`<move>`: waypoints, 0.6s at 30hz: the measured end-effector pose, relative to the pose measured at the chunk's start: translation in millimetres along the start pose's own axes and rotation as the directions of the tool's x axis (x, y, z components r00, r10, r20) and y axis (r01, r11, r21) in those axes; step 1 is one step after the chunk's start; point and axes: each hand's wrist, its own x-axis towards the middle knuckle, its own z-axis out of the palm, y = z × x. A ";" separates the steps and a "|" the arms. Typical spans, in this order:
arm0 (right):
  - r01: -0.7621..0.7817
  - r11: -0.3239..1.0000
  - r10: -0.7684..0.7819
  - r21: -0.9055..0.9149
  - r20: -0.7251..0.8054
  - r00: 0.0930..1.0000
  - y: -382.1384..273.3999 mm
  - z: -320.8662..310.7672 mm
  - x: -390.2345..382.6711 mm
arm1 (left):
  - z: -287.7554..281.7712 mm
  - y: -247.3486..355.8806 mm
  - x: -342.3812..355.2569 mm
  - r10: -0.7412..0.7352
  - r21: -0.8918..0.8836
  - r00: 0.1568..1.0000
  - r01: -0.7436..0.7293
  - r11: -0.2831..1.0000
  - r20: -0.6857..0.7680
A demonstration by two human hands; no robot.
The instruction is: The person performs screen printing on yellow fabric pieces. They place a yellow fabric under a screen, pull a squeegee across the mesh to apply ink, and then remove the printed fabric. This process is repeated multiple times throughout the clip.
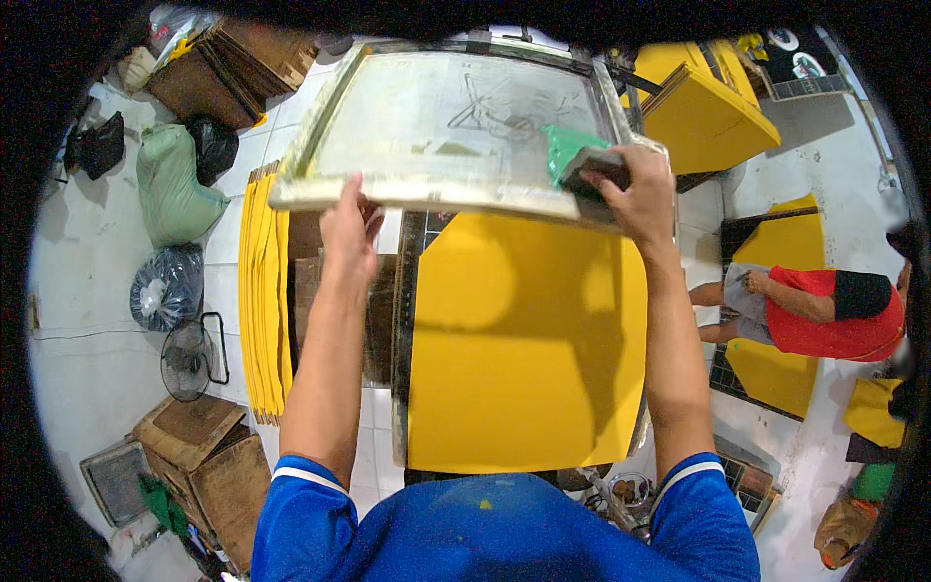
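A framed mesh screen (407,126), pale with dark smudges, is tilted up in front of me. My left hand (350,233) grips its near rail, with a finger on top and the rest curled below. At the rail's right end, my right hand (635,194) is closed round a dark block (590,175), resting on or just over the screen. A crumpled green sheet (572,150) sits against the block; whether the two are joined I cannot tell. Below the screen, a flat yellow panel (524,339) lies on a dark-edged board, crossed by shadows.
Folded yellow pieces (264,301) hang in a row at the left. More yellow panels (703,112) lean at the far right. A person in red (834,310) works beside another board at the right. A fan (187,359), bags (175,184) and cardboard boxes (208,456) stand along the left.
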 end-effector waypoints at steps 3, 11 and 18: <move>0.006 1.000 0.004 -0.023 0.398 0.917 24.9 48.5 -5.3 | -36.8 -51.7 30.1 -0.296 0.117 0.951 0.306 0.945 -0.095; 0.029 0.998 -0.051 0.056 0.458 0.887 35.3 77.5 -34.3 | -61.7 -111.2 52.6 -0.246 0.491 0.940 0.334 0.805 -0.236; 0.033 0.999 -0.016 -0.033 0.419 0.908 52.5 106.0 -6.5 | -24.2 -141.0 20.3 -0.109 0.550 0.957 0.246 0.798 -0.270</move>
